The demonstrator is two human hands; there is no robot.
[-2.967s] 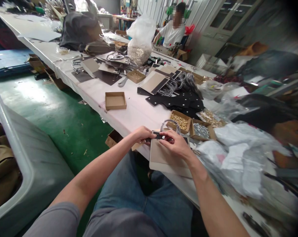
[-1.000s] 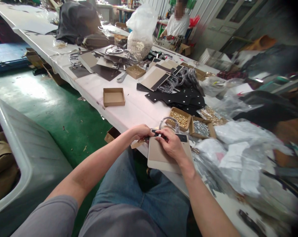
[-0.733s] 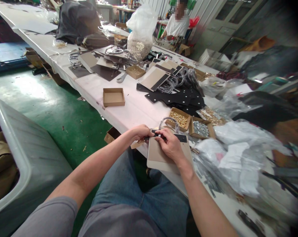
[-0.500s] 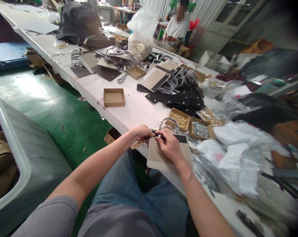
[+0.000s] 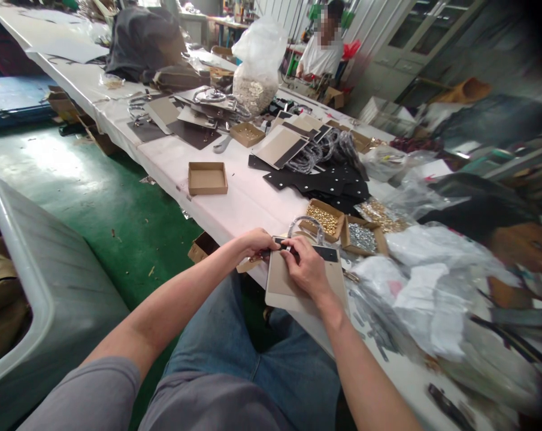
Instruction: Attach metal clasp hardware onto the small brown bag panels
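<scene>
Sat right up at a long white table (image 5: 253, 200), both arms stretched forward! Had a person (image 5: 321, 58) in a white shirt well beyond the table, and a big gray bin (image 5: 79, 311) close on the left. Faced a pile of black sheets (image 5: 327, 184) up ahead, and held, there it was, a beige board (image 5: 293, 287) at the near table edge, jutting out over the lap! Clamped its upper left corner in the left hand (image 5: 258, 241), thumb on top. Rested the right hand (image 5: 305, 263) on the board, thumb and forefinger together, pinched on a dark tab. Had a box of gold studs (image 5: 323, 219) just past the board's plastic-wrapped handle (image 5: 318, 224). Then, down to the smallest: pinched that dark tab (image 5: 284, 244) beside the board's black strip (image 5: 326, 253), finer details too small to tell.
</scene>
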